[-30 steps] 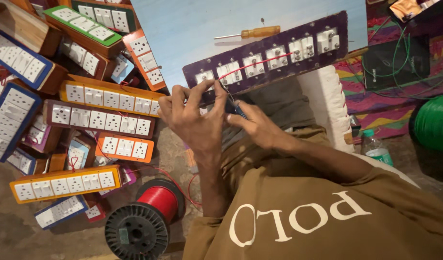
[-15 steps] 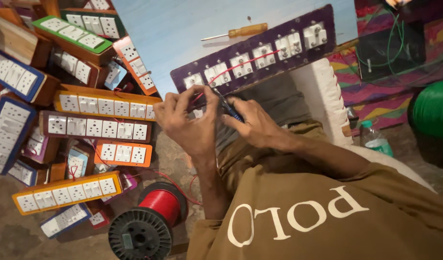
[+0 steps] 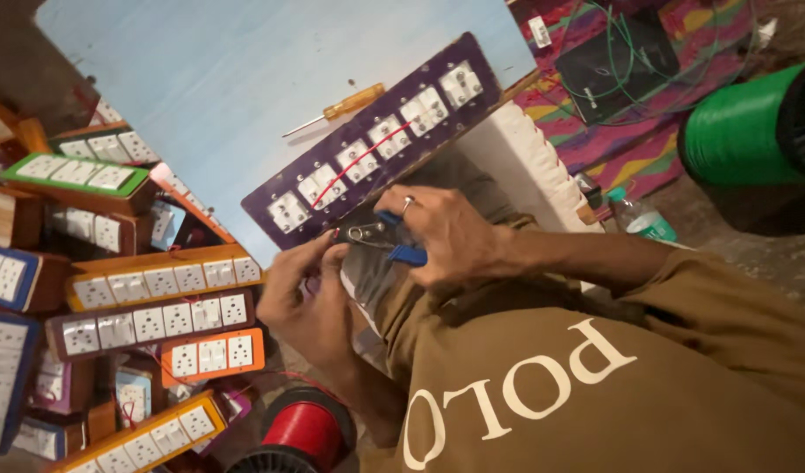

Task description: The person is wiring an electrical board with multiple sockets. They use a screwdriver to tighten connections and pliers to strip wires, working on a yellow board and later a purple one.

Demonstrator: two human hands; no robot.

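Right hand [image 3: 450, 235] clamped on blue-handled pliers [image 3: 380, 236], nose aimed at the left hand [image 3: 302, 293], pinched narrow on something too small to make out, likely wire end. Purple board [image 3: 376, 144] propped against the lap, sockets facing up, red wire [image 3: 358, 162] strung along it. Screwdriver [image 3: 337, 109] parked on the blue surface [image 3: 201, 70] behind, red spool [image 3: 306, 431] below the hands.

A pale blue board [image 3: 201, 79] fills the upper middle, evenly lit. At right lies a bright striped cloth [image 3: 634, 149] — below it, rough grey floor [image 3: 770, 250] in dim light.
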